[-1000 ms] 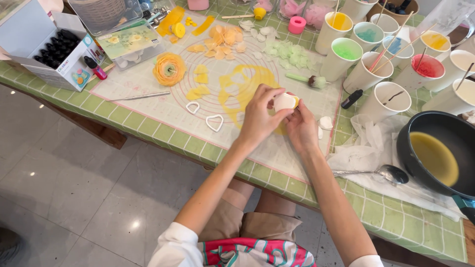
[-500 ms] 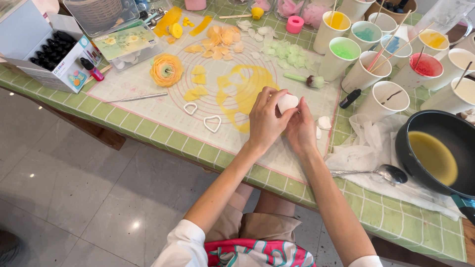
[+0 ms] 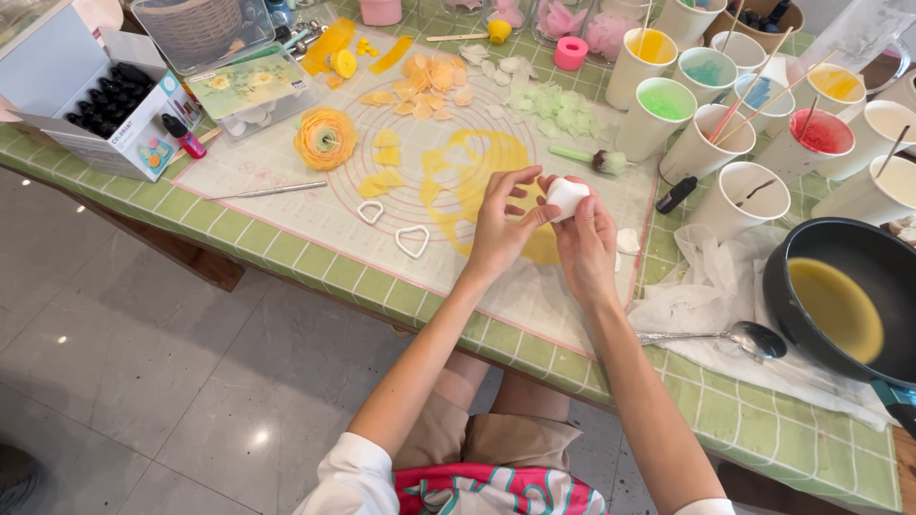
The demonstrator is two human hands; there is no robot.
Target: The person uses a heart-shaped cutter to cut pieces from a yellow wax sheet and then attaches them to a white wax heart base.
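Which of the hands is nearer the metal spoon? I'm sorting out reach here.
Right. The right hand, pinching the white piece, is up and left of the spoon on the white paper. The left hand lies farther left, beyond it.

A counter (image 3: 286,256) tiled in green squares with pale grout is seen; below it, a floor (image 3: 143,381) of glossy grey tiles is lit from overhead.

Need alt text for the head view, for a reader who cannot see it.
Both hands, left hand and right hand, hold a small white lump above a craft mat on a green tiled table, with paint cups and a black pan to the right.
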